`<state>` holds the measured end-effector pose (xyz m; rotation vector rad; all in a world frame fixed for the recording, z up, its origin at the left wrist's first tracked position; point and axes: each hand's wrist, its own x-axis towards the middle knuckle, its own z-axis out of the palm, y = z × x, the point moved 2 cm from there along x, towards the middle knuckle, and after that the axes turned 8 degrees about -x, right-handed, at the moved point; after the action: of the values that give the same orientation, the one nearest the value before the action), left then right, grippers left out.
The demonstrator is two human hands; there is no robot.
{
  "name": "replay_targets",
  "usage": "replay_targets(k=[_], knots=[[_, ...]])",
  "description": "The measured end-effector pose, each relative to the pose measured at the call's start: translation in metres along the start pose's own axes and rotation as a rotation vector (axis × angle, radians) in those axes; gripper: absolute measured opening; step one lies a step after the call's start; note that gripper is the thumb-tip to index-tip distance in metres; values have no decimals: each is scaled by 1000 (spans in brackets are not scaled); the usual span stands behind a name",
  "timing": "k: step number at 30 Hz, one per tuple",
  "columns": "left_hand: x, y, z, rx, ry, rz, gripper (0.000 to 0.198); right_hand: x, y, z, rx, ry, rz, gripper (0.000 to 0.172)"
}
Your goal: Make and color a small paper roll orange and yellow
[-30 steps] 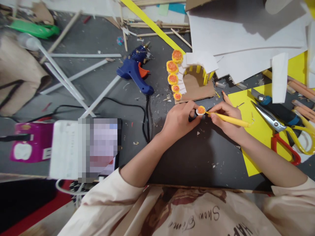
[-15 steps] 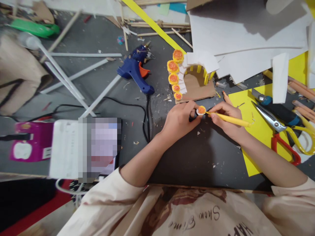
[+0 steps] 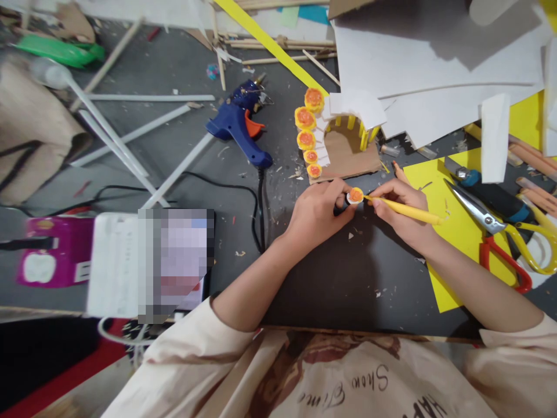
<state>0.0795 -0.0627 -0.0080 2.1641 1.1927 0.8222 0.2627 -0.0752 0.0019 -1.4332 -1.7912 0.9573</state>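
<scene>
My left hand [image 3: 319,209] is closed, pinching a small white disc [image 3: 355,195] with orange paint and a partial yellow edge. Between the fingers of my right hand [image 3: 400,209] is a yellow marker pen [image 3: 409,210], its tip at the disc's right edge. Just beyond my hands stands a small cardboard model [image 3: 348,165] with a white stepped arch and yellow strips inside. Several orange discs with yellow borders [image 3: 306,139] line its left side.
A blue glue gun [image 3: 239,125] lies left of the model, its cord running toward me. Scissors [image 3: 489,220] and a utility knife [image 3: 474,180] rest on yellow sheet [image 3: 444,290] at right. A phone [image 3: 187,255] is at left; white boards [image 3: 435,69] lie at the back.
Almost nothing differs. Both hands hold the same pose with the disc and the marker, and the whole view has shifted very slightly.
</scene>
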Motion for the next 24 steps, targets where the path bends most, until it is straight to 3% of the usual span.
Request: replay_targets(k=[24], knots=[[0, 0, 0, 3, -25, -34, 11, 1, -1, 0, 1, 13, -11, 17]])
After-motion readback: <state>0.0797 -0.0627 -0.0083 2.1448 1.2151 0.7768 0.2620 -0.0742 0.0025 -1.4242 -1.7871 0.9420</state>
